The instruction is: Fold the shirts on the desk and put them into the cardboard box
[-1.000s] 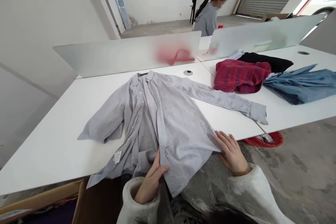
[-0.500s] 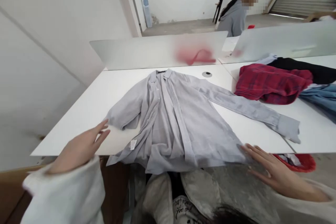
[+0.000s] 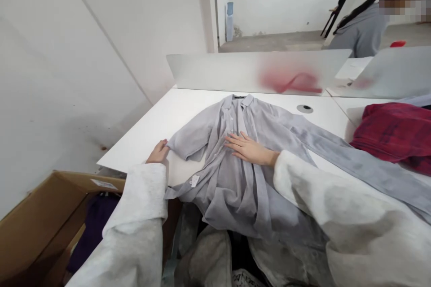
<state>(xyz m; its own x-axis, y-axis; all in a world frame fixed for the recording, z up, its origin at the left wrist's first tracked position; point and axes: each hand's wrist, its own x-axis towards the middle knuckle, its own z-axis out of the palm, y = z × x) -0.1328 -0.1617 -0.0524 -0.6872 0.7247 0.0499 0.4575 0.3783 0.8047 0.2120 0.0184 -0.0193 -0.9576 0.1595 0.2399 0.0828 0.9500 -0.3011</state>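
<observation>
The gray button shirt (image 3: 235,179) lies spread on the white counter (image 3: 141,143). It looks soft, light and floppy, easy to pinch at the collar or cuff. The right hand (image 3: 251,149) rests flat and open on it. The left hand (image 3: 157,152) touches one cuff; I cannot tell if it grips. A red plaid cloth (image 3: 393,136) sits right of the shirt.

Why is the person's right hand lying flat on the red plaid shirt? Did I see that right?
Not quite. The head view shows the right hand lying flat on the front of the pale grey button-up shirt, not on the red plaid shirt, which lies apart from it, off to the right.
</observation>
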